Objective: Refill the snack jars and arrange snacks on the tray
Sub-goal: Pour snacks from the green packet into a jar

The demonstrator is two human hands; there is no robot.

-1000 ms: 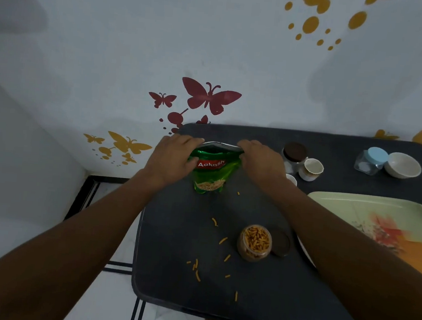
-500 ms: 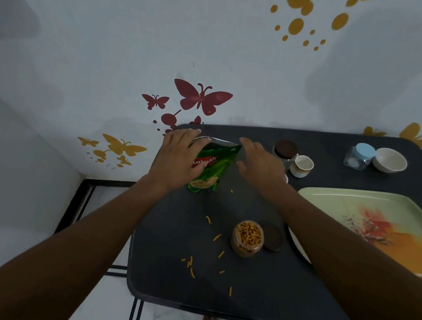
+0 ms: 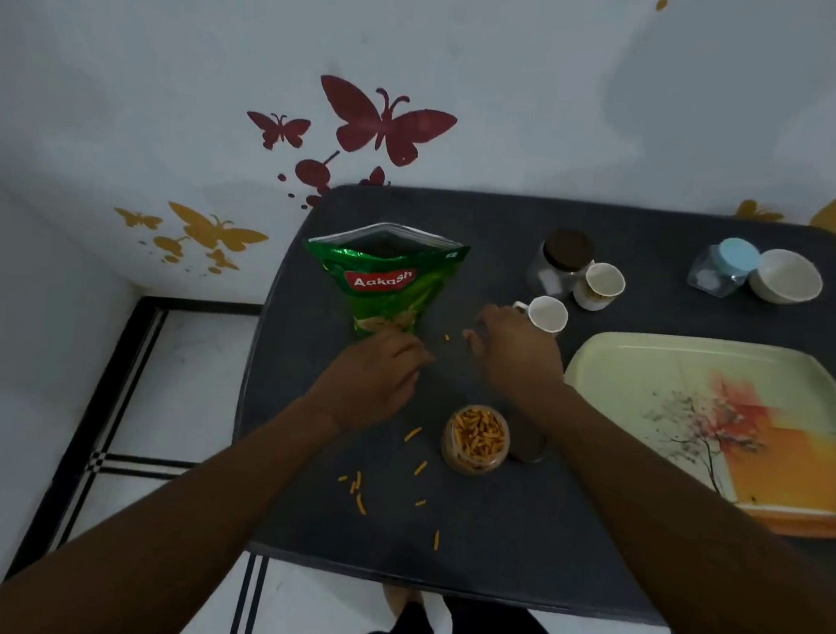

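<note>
Jar [image 3: 476, 438] filled, centre frame; cleanup next.
Left hand [image 3: 370, 381] and right hand [image 3: 513, 355]: grip loose, empty; gather spilled sticks [image 3: 358, 488].

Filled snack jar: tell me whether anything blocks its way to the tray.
Nothing stands on the table between the filled snack jar and the tray, except its dark lid lying beside it; the right forearm crosses above that gap.

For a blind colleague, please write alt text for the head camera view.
Two bare hands, left hand and right hand, hover over a dark table between a green snack bag and a full open jar; spilled sticks lie around.
</note>
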